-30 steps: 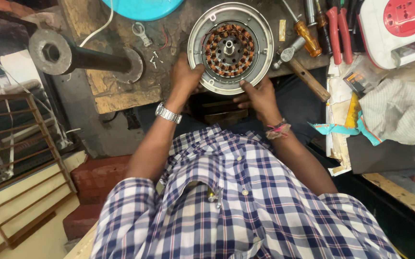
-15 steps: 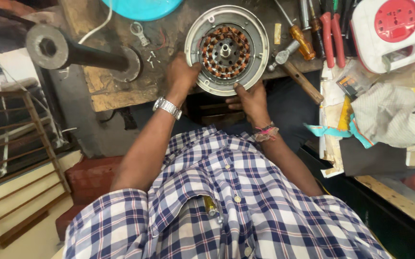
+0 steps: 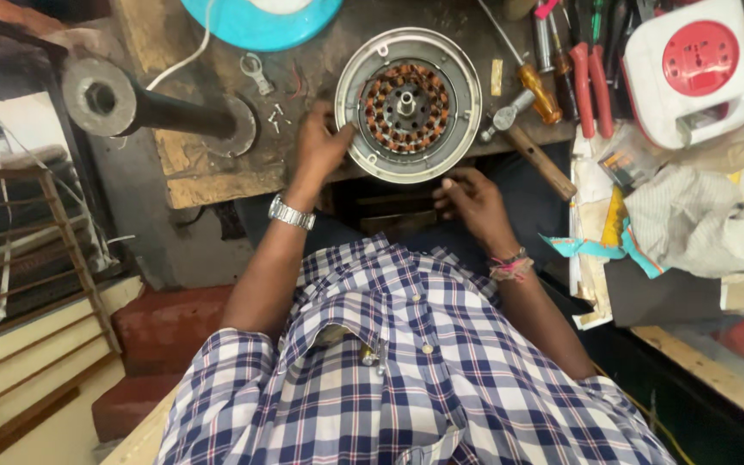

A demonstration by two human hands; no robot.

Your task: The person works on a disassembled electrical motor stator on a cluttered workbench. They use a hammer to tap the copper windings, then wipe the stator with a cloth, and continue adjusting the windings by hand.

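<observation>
Here, at the workbench's (image 3: 217, 176) left end, a dark metal pipe (image 3: 144, 108) with a round flange lies across the top; small screws (image 3: 277, 116) sit just right of it. Left hand (image 3: 320, 142), wrist with a metal watch (image 3: 291, 212), arm stretched forward, fingers pinched on the left rim of the round motor (image 3: 408, 103). The motor lies flat at the bench's near edge, copper coils and centre shaft facing up. Right hand (image 3: 473, 200) hangs just below that edge, fingers curled loosely, holding nothing, not touching the motor. Further right: a yellow-handled screwdriver (image 3: 537, 86), red-handled pliers (image 3: 589, 73), a white and red box (image 3: 690, 69).

Versus half a second ago: both hands sat at the motor's lower rim; the left has shifted up the side, the right has dropped off.
</observation>
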